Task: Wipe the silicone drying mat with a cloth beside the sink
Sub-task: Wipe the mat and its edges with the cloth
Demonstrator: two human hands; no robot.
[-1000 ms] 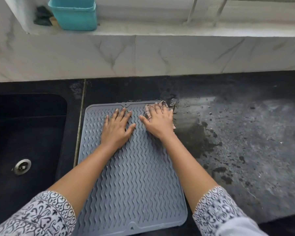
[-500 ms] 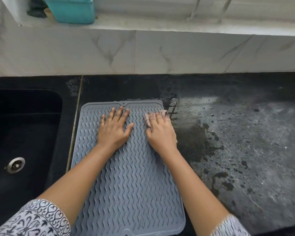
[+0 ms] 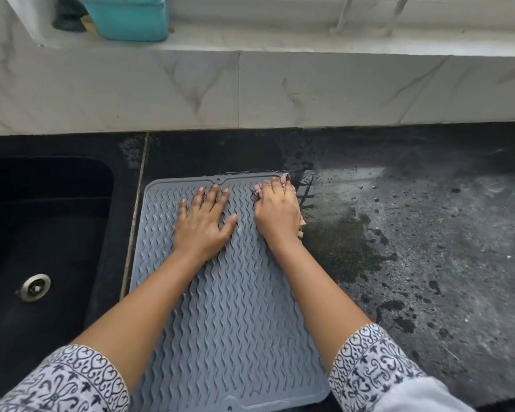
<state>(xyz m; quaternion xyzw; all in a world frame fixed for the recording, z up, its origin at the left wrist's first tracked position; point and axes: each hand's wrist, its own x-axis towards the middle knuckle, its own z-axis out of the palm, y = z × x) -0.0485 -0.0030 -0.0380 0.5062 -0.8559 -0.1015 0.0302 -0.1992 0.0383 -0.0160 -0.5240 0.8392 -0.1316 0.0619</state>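
A grey silicone drying mat (image 3: 235,322) with wavy ridges lies flat on the black counter, just right of the sink. My left hand (image 3: 204,224) rests flat on the mat's far middle, fingers spread, holding nothing. My right hand (image 3: 277,214) presses a small pinkish cloth (image 3: 286,178) onto the mat's far right corner. Most of the cloth is hidden under the palm; only its edges show beyond the fingers and beside the wrist.
A black sink (image 3: 39,248) with a metal drain (image 3: 35,286) lies to the left. The black counter (image 3: 414,248) right of the mat is wet and blotchy. A marble backsplash (image 3: 250,90) rises behind, with a teal tub (image 3: 128,16) on the ledge.
My right hand has slid the cloth away from me and to the right, up to the mat's far right corner. My left hand has stayed flat on the mat.
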